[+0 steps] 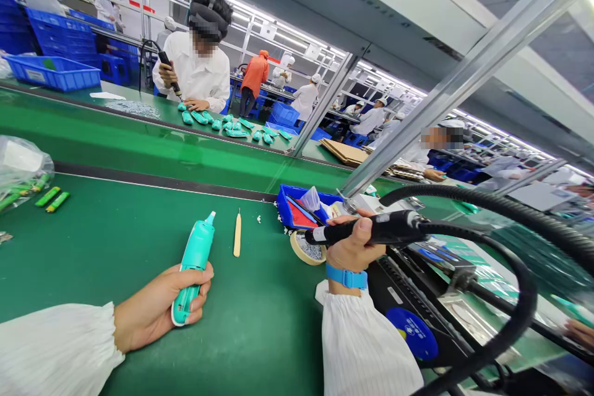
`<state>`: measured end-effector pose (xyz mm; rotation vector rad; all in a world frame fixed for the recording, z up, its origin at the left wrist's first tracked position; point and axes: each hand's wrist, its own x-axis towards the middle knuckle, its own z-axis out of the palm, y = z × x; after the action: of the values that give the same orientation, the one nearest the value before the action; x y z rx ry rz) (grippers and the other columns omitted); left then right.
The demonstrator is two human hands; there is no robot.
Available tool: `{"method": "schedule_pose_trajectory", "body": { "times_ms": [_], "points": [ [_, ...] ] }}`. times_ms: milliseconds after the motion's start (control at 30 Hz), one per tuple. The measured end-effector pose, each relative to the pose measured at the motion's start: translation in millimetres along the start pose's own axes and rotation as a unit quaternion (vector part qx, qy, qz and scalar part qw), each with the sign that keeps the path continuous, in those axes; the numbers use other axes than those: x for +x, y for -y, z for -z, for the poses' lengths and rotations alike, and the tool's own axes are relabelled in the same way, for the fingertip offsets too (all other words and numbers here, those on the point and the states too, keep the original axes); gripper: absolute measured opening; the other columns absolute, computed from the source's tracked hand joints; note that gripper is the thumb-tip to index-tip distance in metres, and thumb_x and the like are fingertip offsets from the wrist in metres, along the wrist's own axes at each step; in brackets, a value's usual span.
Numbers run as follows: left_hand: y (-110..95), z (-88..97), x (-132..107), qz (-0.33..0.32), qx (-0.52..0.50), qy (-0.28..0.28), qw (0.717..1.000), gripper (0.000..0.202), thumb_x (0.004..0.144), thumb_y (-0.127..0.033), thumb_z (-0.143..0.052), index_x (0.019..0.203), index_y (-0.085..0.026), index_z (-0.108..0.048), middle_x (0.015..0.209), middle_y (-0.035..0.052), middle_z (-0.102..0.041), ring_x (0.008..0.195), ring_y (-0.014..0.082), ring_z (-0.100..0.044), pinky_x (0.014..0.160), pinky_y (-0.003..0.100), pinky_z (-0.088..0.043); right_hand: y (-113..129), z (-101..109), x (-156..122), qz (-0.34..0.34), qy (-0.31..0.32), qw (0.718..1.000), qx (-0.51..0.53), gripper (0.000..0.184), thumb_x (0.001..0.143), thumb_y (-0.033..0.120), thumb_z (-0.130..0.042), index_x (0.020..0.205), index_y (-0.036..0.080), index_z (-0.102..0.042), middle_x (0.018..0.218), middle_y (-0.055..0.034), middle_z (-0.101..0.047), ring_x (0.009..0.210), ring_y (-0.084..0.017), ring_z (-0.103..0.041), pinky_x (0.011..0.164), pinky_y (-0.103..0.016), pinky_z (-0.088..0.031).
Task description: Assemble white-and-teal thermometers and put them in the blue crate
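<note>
My left hand is wrapped round a teal-and-white handheld device casing, its narrow pale tip pointing up and away from me. An open slot shows near the casing's lower end. In my right hand is a black electric screwdriver with a cable at its back end, held roughly level. Its front end is over a round tan dish of small silver screws; whether the bit touches them I cannot tell. Between my hands, a thin tool with a wooden handle lies on the green mat.
A blue tray with assorted items sits behind the dish. Green batteries lie at the left beside a clear plastic bag. Black hoses and a metal post crowd the right. Across the bench, a person handles teal casings.
</note>
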<state>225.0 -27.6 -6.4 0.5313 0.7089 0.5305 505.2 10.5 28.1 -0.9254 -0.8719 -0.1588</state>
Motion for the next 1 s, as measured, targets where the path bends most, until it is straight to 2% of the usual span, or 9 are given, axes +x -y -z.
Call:
{"method": "schedule_pose_trajectory", "body": {
  "times_ms": [300,533,700,833,933,1000],
  "points": [
    [0.3,-1.1,-0.5,-0.004,-0.006,-0.005,1.0,0.015,0.074,-0.024,-0.058,0.076,-0.015,-0.047,0.061,-0.0037,-0.042,0.045,0.0038,-0.035,0.042,0.019,-0.029,0.8,0.2,1.0,-0.012,0.011,1.0,0.011,0.03,0.07,0.045,-0.053,0.081,0.016,-0.053,0.047,0.001,-0.054,0.036,-0.018,-0.048,0.039,-0.032,-0.04],
    [0.3,-0.1,0.4,-0.006,-0.002,-0.003,1.0,0.018,0.073,-0.027,-0.06,0.073,-0.015,-0.046,0.06,-0.0037,-0.043,0.044,0.0042,-0.036,0.043,0.02,-0.031,22.3,-0.5,2.3,0.033,-0.042,0.998,0.036,0.032,0.073,0.048,-0.044,0.081,0.018,-0.052,0.047,0.0032,-0.051,0.037,-0.016,-0.046,0.039,-0.032,-0.039],
    [2.2,1.8,1.1,-0.032,-0.01,0.01,0.999,0.016,0.073,-0.023,-0.06,0.075,-0.015,-0.047,0.06,-0.0042,-0.043,0.045,0.0039,-0.038,0.042,0.018,-0.032,30.0,-2.8,-0.6,0.007,-0.01,0.999,0.049,0.028,0.066,0.043,-0.055,0.073,0.017,-0.052,0.044,0.0023,-0.05,0.035,-0.016,-0.046,0.038,-0.03,-0.038],
    [1.3,2.2,0.1,-0.049,-0.023,-0.009,0.998,0.023,0.068,-0.02,-0.066,0.081,-0.015,-0.048,0.06,-0.0032,-0.049,0.052,0.0064,-0.048,0.048,0.019,-0.039,55.1,-8.6,-4.3,-0.006,-0.018,0.995,0.097,0.037,0.066,0.055,-0.047,0.077,0.02,-0.051,0.044,0.0044,-0.048,0.036,-0.015,-0.043,0.037,-0.03,-0.037],
    [-0.5,2.6,0.2,-0.061,-0.043,-0.048,0.996,0.029,0.063,-0.017,-0.071,0.082,-0.014,-0.049,0.073,0.0028,-0.059,0.067,0.0115,-0.058,0.062,0.022,-0.047,86.2,-18.5,-16.5,-0.082,-0.003,0.989,0.127,0.048,0.056,0.068,-0.048,0.07,0.022,-0.051,0.041,0.005,-0.043,0.036,-0.014,-0.04,0.036,-0.031,-0.037],
    [-1.5,3.7,1.1,-0.073,-0.061,-0.052,0.994,0.03,0.062,-0.016,-0.072,0.082,-0.013,-0.05,0.082,0.0072,-0.062,0.077,0.0151,-0.061,0.072,0.026,-0.049,105.2,-27.0,-29.5,-0.134,0.008,0.983,0.127,0.054,0.046,0.075,-0.049,0.064,0.024,-0.049,0.039,0.0059,-0.039,0.037,-0.014,-0.038,0.036,-0.031,-0.037]
  ]
}}
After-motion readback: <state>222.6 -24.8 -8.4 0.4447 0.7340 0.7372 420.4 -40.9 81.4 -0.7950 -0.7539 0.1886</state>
